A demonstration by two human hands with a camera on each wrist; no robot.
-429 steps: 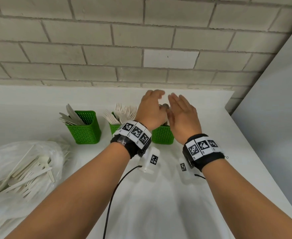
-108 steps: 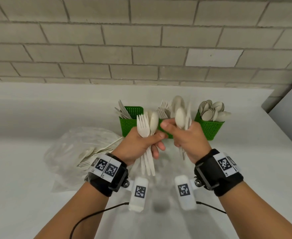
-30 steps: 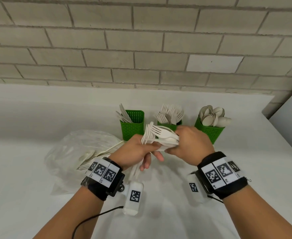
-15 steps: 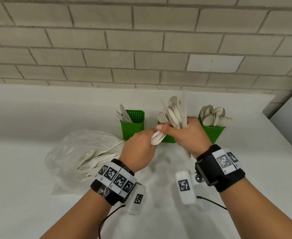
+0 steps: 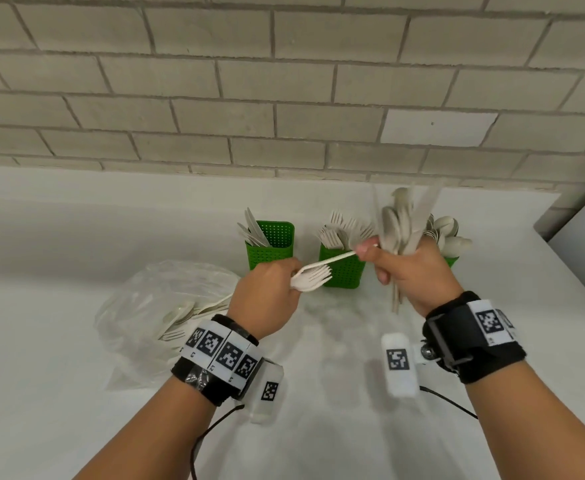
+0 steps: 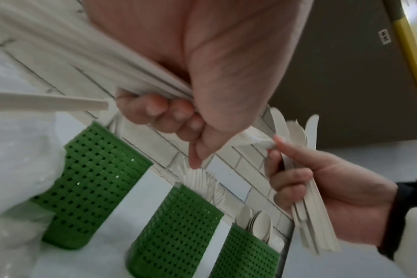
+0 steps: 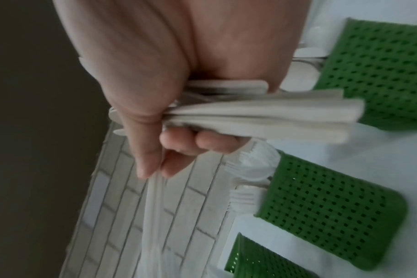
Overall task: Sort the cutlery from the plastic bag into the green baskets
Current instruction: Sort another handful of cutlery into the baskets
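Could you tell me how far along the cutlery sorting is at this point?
Partly done. The three green baskets already hold knives, forks and spoons. In hand: the left hand grips forks; the right hand grips a mixed bundle. Left: more cutlery lies in the plastic bag.

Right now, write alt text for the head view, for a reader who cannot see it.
Two hands sort pale disposable cutlery above a white table: the left hand holds forks, and the right hand grips an upright bundle of spoons and knives while pinching one fork's handle tip. Behind stand three green baskets before a brick wall; a plastic bag lies left.
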